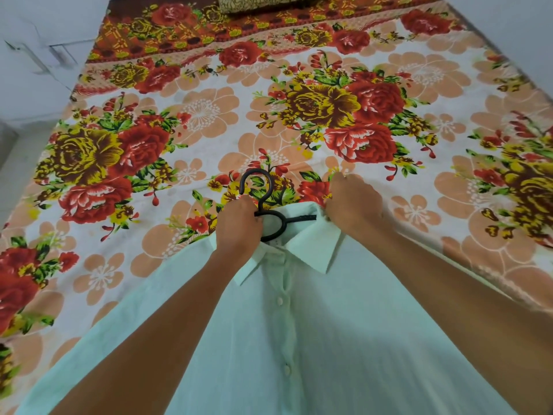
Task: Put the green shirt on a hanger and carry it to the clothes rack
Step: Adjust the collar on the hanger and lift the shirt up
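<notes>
The pale green shirt [299, 339] lies buttoned and front up on the bed, collar pointing away from me. A black hanger [270, 217] sits at the neck opening; its hook sticks out above the collar and its arms run inside the shirt. My left hand [238, 227] grips the hanger's neck and the left side of the collar. The collar's right edge is pinched by my right hand [354, 203] near the hanger's right arm. Most of the hanger is hidden under fabric.
The bed is covered with a floral bedsheet [209, 115] in red, orange and yellow. A patterned pillow [263, 3] lies at the far end. White floor and wall [36, 70] run along the bed's left side. No clothes rack is in view.
</notes>
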